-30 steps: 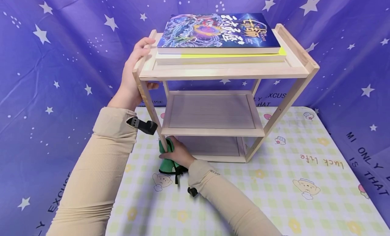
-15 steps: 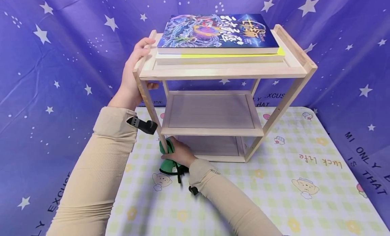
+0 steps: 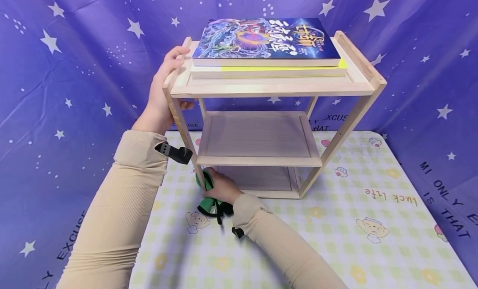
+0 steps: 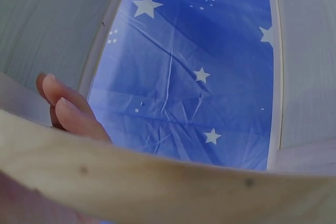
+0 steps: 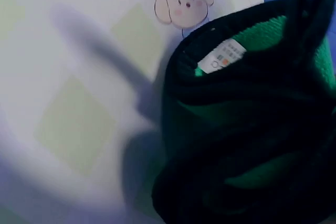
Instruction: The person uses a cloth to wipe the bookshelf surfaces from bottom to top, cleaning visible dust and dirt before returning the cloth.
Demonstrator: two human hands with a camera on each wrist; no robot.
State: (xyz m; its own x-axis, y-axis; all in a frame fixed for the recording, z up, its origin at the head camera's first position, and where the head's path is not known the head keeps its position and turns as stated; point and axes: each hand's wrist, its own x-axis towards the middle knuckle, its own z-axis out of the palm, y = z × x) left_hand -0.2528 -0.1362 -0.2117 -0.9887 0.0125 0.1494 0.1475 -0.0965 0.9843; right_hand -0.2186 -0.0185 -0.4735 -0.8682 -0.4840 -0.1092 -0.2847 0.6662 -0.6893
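A light wooden three-tier shelf rack (image 3: 272,88) stands on the table. At its upper left, my left hand (image 3: 160,88) grips the side frame; curled fingers (image 4: 79,119) show past the wooden side piece in the left wrist view. Down at the front left leg, my right hand (image 3: 225,188) holds a green cloth (image 3: 209,207) with black edging and a black cord against the leg. In the right wrist view, the bunched cloth (image 5: 268,35) shows a fuzzy green inside and a white label (image 5: 223,56). The right fingertips are mostly hidden by the cloth and leg.
Two stacked books (image 3: 261,42) lie on the rack's top tier, the upper one with a blue illustrated cover. A checked tablecloth (image 3: 336,256) covers the table. Purple star-printed curtains (image 3: 429,27) hang close behind and at both sides.
My right hand has shifted slightly right, and the green cloth has bunched up more, its lower edge drawing in. My left hand keeps its place on the frame. The view drifts slightly.
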